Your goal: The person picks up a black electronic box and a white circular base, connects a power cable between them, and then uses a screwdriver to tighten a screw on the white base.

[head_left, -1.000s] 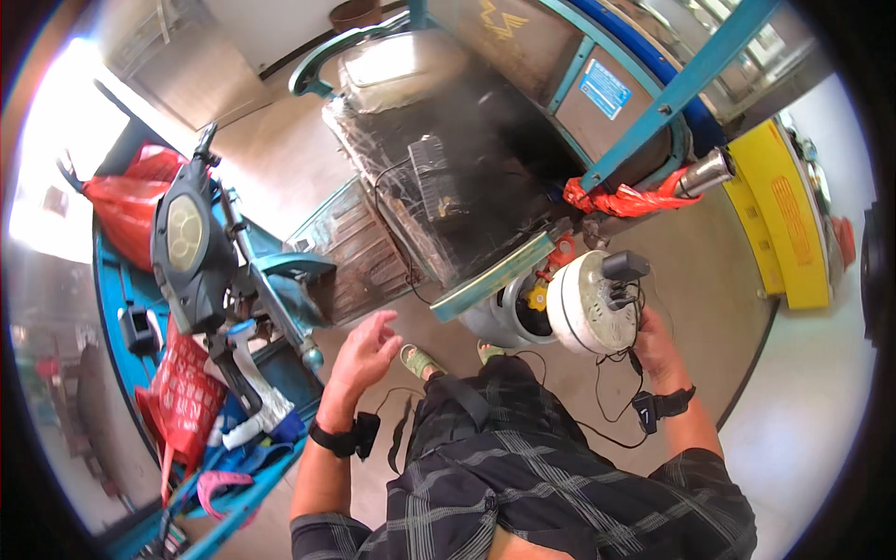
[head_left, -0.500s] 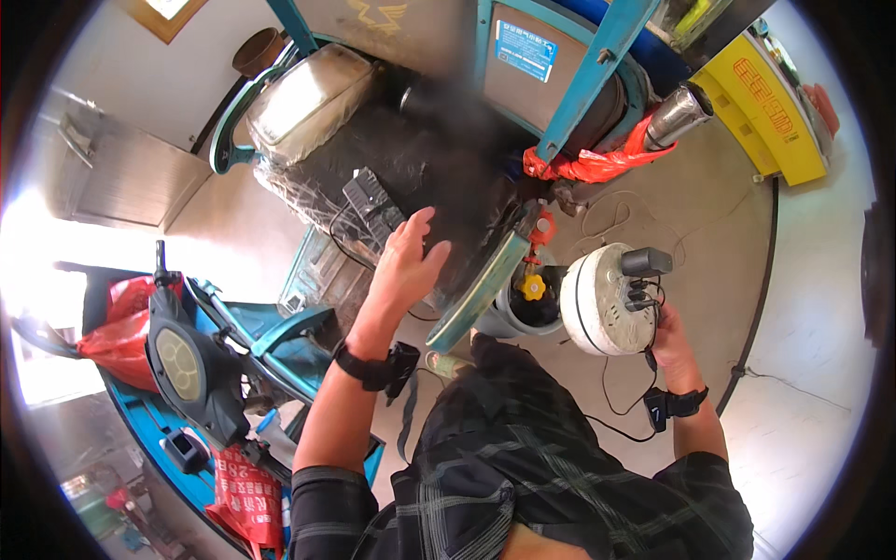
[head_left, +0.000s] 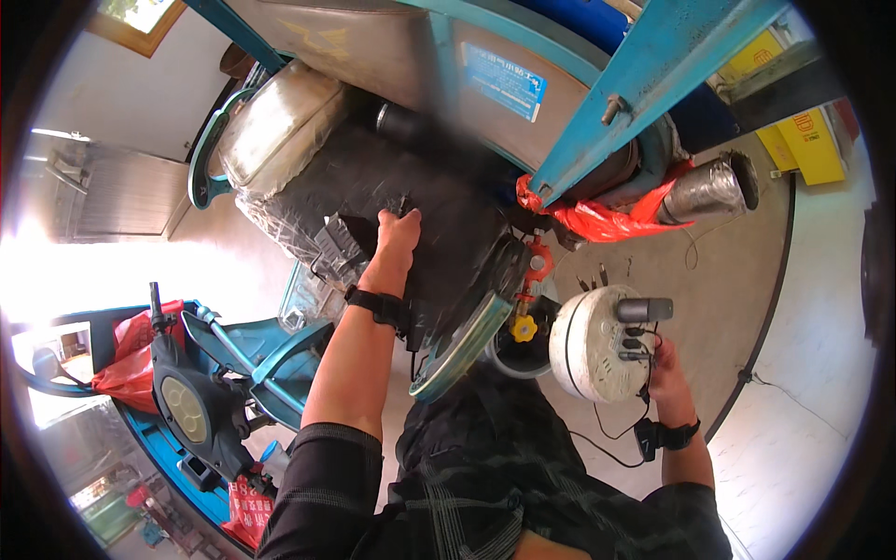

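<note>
My left hand [head_left: 399, 241] reaches over the black plastic-covered seat [head_left: 448, 201]. Its fingers are drawn together at a small dark piece on the seat, too dark to name. Beside that wrist, a black box-shaped power adapter [head_left: 338, 245] rests at the seat's near left edge. My right hand [head_left: 668, 373] holds a round white cable-reel socket [head_left: 593, 347] by its right side, off the floor. Several black plugs [head_left: 638, 343] and a larger dark grey adapter [head_left: 644, 310] sit in its face. A black cord hangs from it; some of my right fingers are hidden.
A teal metal frame [head_left: 644, 93] rises ahead, with a silver pipe [head_left: 714, 191] wrapped in red plastic. Near the reel are a yellow valve knob [head_left: 524, 328] and an orange-red regulator [head_left: 538, 263]. A teal tricycle [head_left: 201, 401] stands on the left, yellow boxes [head_left: 810, 145] far right.
My left hand has moved forward over the seat, and its spread fingers have closed together. The reel stays in my right hand, slightly lower in view. The whole view has shifted closer to the frame.
</note>
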Demonstrator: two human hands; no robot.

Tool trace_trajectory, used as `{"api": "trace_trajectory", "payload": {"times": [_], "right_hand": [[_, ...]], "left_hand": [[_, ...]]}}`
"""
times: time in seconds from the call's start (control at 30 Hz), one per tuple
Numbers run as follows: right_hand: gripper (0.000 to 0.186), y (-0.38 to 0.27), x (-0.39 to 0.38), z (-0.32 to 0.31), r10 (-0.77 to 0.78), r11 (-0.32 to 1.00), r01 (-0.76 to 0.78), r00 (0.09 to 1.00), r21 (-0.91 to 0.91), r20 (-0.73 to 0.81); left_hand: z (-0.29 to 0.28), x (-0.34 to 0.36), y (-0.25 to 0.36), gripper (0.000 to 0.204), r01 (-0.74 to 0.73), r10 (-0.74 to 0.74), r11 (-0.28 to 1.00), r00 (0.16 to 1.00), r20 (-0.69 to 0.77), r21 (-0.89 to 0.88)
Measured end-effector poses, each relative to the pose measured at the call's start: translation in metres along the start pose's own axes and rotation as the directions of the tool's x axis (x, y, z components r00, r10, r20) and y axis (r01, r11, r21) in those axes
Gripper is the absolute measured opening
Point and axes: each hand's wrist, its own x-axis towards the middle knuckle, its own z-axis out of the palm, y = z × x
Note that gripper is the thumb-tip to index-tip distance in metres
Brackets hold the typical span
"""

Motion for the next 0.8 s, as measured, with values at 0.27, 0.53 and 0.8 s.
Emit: {"api": "trace_trajectory", "payload": {"times": [0.27,0.53,0.8], "right_hand": [[0.053,0.007,-0.003,-0.013,-0.047,0.994,0.042,0.998,-0.104,-0.046],[0.047,0.002,0.002,-0.012,-0.006,0.999,0.009,0.995,0.032,-0.098],[0.048,-0.004,0.021,-0.006,-0.008,0.983,0.018,0.998,-0.183,0.054]], "left_hand": [[0.009,0.085,-0.052,0.056,0.076,-0.077,0.953,0.997,-0.006,0.292],[0.028,0.073,-0.034,0.021,0.101,-0.107,0.988,0.993,0.051,0.115],[0.001,0.018,0.022,0.007,-0.243,0.341,0.859,0.928,0.151,-0.450]]}}
